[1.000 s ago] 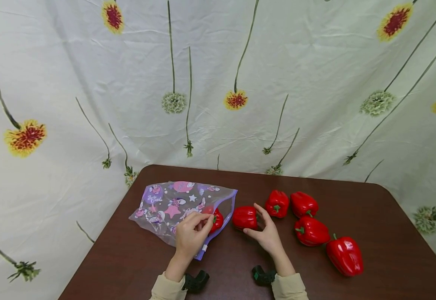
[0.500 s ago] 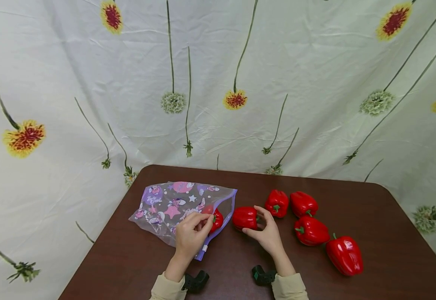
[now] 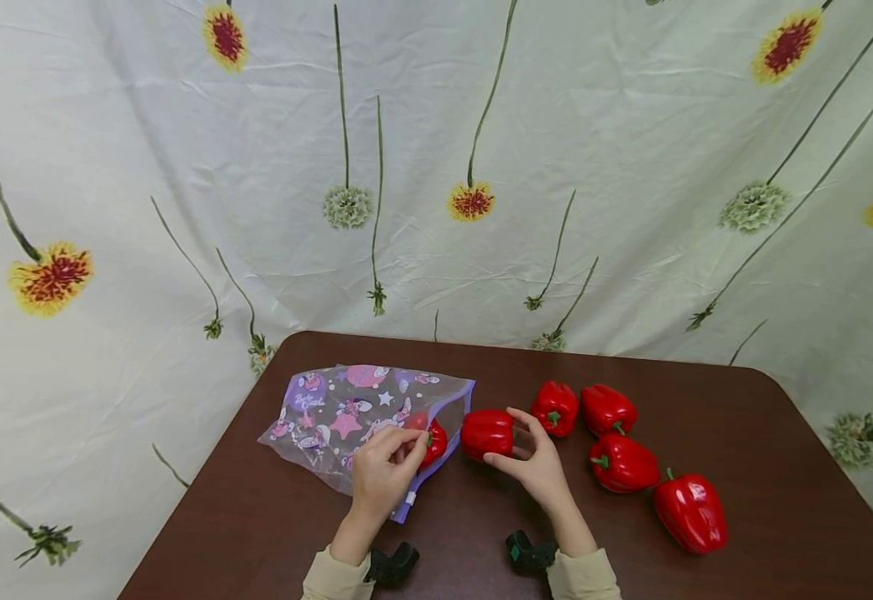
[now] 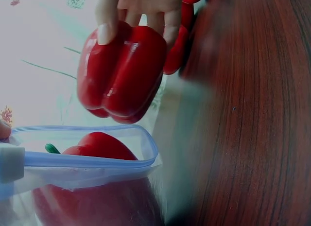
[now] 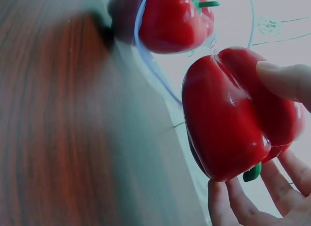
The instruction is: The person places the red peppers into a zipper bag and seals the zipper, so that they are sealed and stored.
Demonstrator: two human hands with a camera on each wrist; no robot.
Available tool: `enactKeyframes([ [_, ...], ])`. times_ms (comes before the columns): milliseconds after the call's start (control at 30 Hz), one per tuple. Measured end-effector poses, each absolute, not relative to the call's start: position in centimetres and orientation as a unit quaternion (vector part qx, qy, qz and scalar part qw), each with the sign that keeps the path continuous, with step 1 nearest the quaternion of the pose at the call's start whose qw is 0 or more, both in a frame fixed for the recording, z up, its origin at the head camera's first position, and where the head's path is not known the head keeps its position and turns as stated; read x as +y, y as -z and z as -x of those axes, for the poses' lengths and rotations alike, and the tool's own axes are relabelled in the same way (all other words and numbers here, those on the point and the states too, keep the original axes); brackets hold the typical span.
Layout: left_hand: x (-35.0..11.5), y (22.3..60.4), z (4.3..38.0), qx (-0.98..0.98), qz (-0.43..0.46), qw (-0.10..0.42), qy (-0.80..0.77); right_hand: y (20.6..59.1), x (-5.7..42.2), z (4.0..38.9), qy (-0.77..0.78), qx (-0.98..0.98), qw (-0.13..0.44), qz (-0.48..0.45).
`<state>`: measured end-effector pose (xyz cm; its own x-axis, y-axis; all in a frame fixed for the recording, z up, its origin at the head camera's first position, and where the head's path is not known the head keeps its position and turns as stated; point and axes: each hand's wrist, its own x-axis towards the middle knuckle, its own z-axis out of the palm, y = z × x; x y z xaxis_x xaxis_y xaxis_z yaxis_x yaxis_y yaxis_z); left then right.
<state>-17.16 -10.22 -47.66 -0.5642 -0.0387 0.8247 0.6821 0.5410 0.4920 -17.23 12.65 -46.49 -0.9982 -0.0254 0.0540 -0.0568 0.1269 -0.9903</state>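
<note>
A clear zip bag (image 3: 316, 425) with pink and purple prints lies at the left, its purple-edged mouth facing right. My left hand (image 3: 379, 471) pinches the near edge of that mouth. One red bell pepper (image 4: 107, 143) sits inside the opening, green stem toward the mouth. My right hand (image 3: 543, 467) grips a second red bell pepper (image 3: 486, 434) from its stem end, thumb on one side and fingers on the other. Its blunt bottom points at the bag, just outside the mouth. In the right wrist view the held pepper's green stem (image 5: 252, 173) shows between the fingers.
Several more red bell peppers lie to the right: one at the back (image 3: 554, 408), one beside it (image 3: 609, 408), others closer (image 3: 624, 462) and nearest the front (image 3: 691, 512). The dark wooden table (image 3: 496, 542) ends at a flowered cloth (image 3: 421, 258) hung behind.
My right hand has moved the held pepper slightly left, nearer the bag's mouth, and its fingers sit further round it. The left hand and the bag have stayed in place.
</note>
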Motion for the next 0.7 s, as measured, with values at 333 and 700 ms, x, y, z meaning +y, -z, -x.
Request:
enactKeyframes([
  [333,-10.0,47.6,17.1,-0.77,0.213,0.419,0.431,44.4,11.7,16.2,-0.673,-0.737,-0.016,-0.058],
  [700,-9.7,47.6,16.9,-0.773,0.222,0.412,0.428,44.6,10.9,16.0,-0.678,-0.731,-0.023,-0.077],
])
